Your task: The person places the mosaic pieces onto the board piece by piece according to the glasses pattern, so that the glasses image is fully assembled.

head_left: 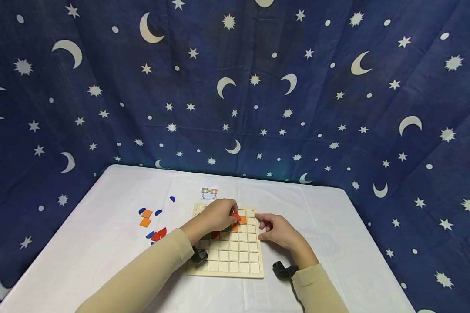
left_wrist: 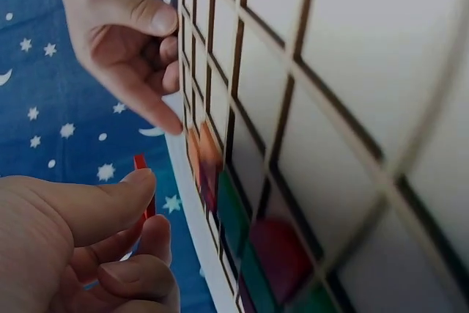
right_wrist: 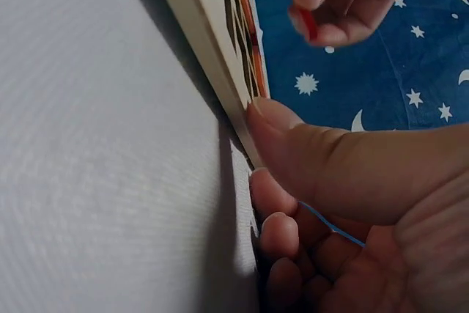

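Note:
My left hand [head_left: 219, 214] is over the upper part of a wooden grid board [head_left: 235, 268], pinching a thin red tile [head_left: 236, 216] with a curved edge between thumb and fingers. In the left wrist view the red tile [left_wrist: 139, 161] is seen edge-on, raised off the board. Orange tiles [head_left: 243, 220] lie in cells near the pinched tile. A red tile [head_left: 215, 234] and a green tile [left_wrist: 233, 207] lie in the grid too, partly hidden by my left hand in the head view. My right hand [head_left: 282, 230] rests along the board's right edge, thumb [right_wrist: 275, 126] touching the rim, fingers loosely bent.
Left of the board lie loose orange squares [head_left: 145, 222], red pieces [head_left: 159, 234] and several blue half-round pieces [head_left: 158, 212]. A small printed card [head_left: 209, 193] lies behind the board. White cloth covers the table [head_left: 102, 226]; a starry blue curtain [head_left: 235, 87] hangs behind.

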A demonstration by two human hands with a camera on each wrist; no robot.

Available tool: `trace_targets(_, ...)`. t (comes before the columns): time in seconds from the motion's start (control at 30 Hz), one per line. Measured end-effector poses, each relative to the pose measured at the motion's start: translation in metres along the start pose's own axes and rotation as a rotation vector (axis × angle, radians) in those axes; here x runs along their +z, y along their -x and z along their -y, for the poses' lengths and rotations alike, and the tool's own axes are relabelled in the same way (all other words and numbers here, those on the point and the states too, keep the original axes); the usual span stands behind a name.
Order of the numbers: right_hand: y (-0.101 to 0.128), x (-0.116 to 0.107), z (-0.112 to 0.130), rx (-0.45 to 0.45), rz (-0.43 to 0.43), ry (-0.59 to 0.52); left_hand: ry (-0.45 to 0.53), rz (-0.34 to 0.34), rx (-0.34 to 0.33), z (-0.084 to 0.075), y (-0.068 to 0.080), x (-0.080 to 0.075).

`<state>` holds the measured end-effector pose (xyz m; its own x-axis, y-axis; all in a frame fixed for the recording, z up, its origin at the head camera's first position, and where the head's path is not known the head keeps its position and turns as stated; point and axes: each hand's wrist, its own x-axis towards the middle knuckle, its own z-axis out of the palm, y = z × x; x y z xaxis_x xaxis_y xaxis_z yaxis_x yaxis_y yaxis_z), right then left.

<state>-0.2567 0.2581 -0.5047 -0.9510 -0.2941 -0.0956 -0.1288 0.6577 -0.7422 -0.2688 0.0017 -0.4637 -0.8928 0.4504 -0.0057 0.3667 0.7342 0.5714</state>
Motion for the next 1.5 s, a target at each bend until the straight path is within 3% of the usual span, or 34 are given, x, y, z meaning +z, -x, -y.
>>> trace_targets(0.47, 0.001, 0.0, 0.001, -0.034, 0.008, -0.02, -0.017, -0.003, -0.019, -0.017, -0.023, 0.027)
trace_targets(0.83, 0.0, -0.001, -0.002, -0.054, 0.021, -0.043, -0.037, -0.023, -0.025, -0.028, -0.031, 0.036)
trace_targets(1.3, 0.0, -0.002, -0.001, -0.051, 0.024, -0.048, -0.042, -0.027, -0.046, -0.027, -0.033, 0.036)
trace_targets(1.5, 0.001, -0.001, 0.0, -0.03, 0.021, -0.045, 0.011, -0.016, -0.051, -0.02, -0.027, 0.026)
